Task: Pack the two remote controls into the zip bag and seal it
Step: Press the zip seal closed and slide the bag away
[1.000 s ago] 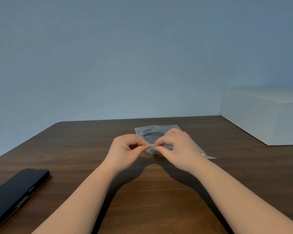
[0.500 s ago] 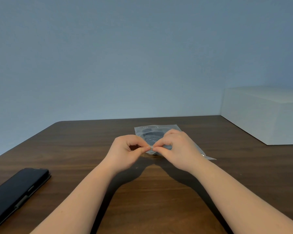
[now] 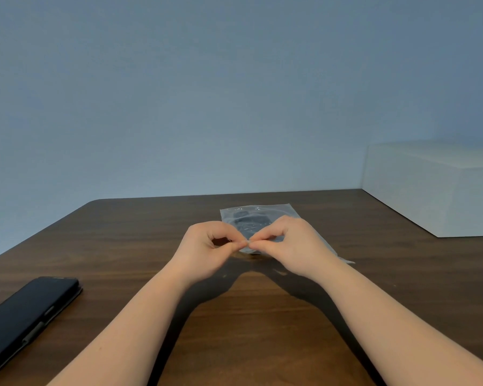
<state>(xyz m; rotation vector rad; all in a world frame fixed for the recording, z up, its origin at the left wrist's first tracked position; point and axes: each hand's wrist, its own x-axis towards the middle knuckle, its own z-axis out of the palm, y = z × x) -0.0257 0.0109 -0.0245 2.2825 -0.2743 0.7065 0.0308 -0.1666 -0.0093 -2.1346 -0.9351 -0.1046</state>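
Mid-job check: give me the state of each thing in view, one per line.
zip bag: flat on table, dark contents inside, near edge pinched; seal unclear.
left hand: pinching bag's edge.
right hand: pinching bag's edge, fingertips meeting left's.
phone: lying flat, screen dark.
white box: closed, at table's right.

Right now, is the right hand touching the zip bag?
Touching. The head view shows the right hand pinching the near edge of the zip bag between thumb and forefinger, tip to tip with the left hand.
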